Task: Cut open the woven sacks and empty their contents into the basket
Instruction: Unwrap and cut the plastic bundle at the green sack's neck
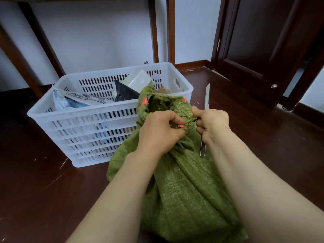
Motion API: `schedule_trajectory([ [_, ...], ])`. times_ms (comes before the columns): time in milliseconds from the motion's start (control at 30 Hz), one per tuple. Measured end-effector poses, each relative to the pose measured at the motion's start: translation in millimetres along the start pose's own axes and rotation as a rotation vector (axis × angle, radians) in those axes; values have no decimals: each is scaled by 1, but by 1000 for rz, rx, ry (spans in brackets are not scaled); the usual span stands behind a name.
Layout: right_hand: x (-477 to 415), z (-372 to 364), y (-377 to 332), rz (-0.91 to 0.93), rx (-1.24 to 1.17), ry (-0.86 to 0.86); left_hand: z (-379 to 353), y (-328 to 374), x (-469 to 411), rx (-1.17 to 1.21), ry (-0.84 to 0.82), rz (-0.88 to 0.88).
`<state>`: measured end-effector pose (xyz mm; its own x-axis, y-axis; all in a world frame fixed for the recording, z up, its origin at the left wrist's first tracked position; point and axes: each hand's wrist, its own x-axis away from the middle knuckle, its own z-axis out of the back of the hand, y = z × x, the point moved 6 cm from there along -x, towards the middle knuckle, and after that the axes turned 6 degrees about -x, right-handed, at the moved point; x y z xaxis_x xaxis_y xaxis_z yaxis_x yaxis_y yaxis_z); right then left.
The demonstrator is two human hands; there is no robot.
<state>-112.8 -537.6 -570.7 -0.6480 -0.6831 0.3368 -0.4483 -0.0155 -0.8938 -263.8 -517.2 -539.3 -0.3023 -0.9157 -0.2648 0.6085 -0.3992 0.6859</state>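
A green woven sack (pixel 185 190) stands on the dark floor in front of me, its bunched neck (pixel 163 104) leaning against a white slatted basket (pixel 91 127). My left hand (pixel 159 132) grips the gathered neck from the left. My right hand (pixel 212 123) pinches the sack's edge and also holds a long utility knife (pixel 207 95), whose blade points up and away while its handle end sticks out below the hand. The basket holds packages: a white box, a dark pouch and a printed bag.
Dark wooden table legs (pixel 42 42) rise behind the basket against a white wall. A dark wooden door (pixel 263 50) stands at the right. Bare floor (pixel 35 190) stretches to the left of the sack.
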Motion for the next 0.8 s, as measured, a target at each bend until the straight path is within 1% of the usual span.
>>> schedule_trajectory([
  [100, -5, 2, 6, 39, -64, 24, -4, 4, 1, 24, -66, -19],
  [133, -7, 1, 5, 94, -39, -23, -2, 5, 3, 35, -112, -10],
  [167, -7, -2, 3, 158, 22, -107, 1, 6, 6, 70, -158, 24],
  [200, -5, -5, 0, 209, 92, -209, 7, 3, 7, 121, -159, 79],
  [233, -3, -8, -3, 227, 158, -306, 17, 1, 7, 200, -109, 136],
  [267, -1, -8, -6, 218, 214, -379, 32, -3, 5, 238, 22, 173],
  [300, 0, -8, -8, 198, 254, -423, 50, -5, 4, 170, 185, 178],
  [333, 0, -6, -11, 175, 274, -451, 66, -4, 4, 10, 326, 174],
  [367, 1, -4, -13, 148, 283, -469, 75, -5, 3, -167, 398, 198],
  [400, 1, -2, -14, 116, 282, -485, 77, -13, 0, -285, 374, 258],
  [433, 2, 0, -14, 83, 286, -498, 75, -24, -2, -332, 285, 360],
  [467, 2, 3, -14, 56, 303, -511, 68, -38, -3, -276, 193, 452],
  [500, 3, 5, -14, 37, 346, -516, 60, -48, -2, -139, 126, 525],
  [533, 4, 6, -16, 33, 431, -505, 51, -56, 0, 51, 95, 572],
  [567, 5, 7, -19, 60, 590, -475, 42, -60, 3, 199, 83, 586],
  [600, 6, 6, -24, 130, 821, -423, 36, -60, 4, 255, 77, 552],
  [633, 10, 3, -31, 233, 1058, -350, 32, -56, 4, 228, 73, 488],
  [667, 16, -4, -39, 358, 1208, -273, 29, -50, 3, 189, 80, 410],
  [700, 23, -13, -46, 470, 1228, -223, 28, -43, 1, 171, 91, 349],
  [733, 30, -23, -50, 530, 1154, -233, 27, -36, 0, 186, 99, 315],
  [800, 38, -39, -47, 530, 911, -349, 25, -29, -1, 254, 68, 291],
])
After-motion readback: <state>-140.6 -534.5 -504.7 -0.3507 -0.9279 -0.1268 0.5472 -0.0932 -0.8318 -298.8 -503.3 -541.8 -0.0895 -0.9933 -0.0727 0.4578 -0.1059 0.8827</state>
